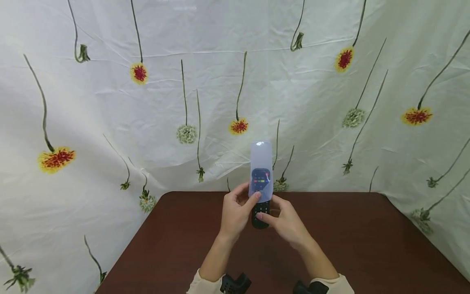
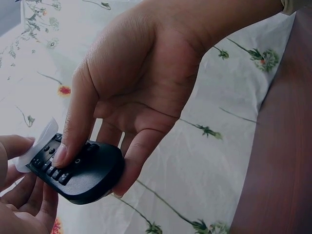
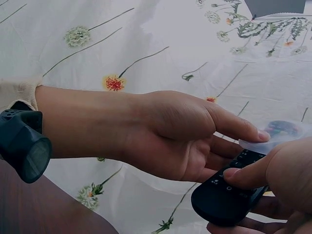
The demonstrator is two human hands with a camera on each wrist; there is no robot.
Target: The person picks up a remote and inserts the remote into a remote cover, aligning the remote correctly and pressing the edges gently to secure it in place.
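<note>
Left hand [image 1: 235,210] pinching 1 translucent sleeve [image 1: 261,154], right hand [image 1: 288,222] clamped on 1 black remote [image 1: 261,208], partly inside the sleeve

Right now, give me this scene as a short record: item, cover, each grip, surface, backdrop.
Item: black remote, far end inside the cover, near end bare
Cover: translucent sleeve, extending past the remote's far end
Left grip: holds sleeve near its lower edge
Right grip: holds remote's bare end
Surface: reddish-brown table
Backdrop: white cloth with flower print
</note>
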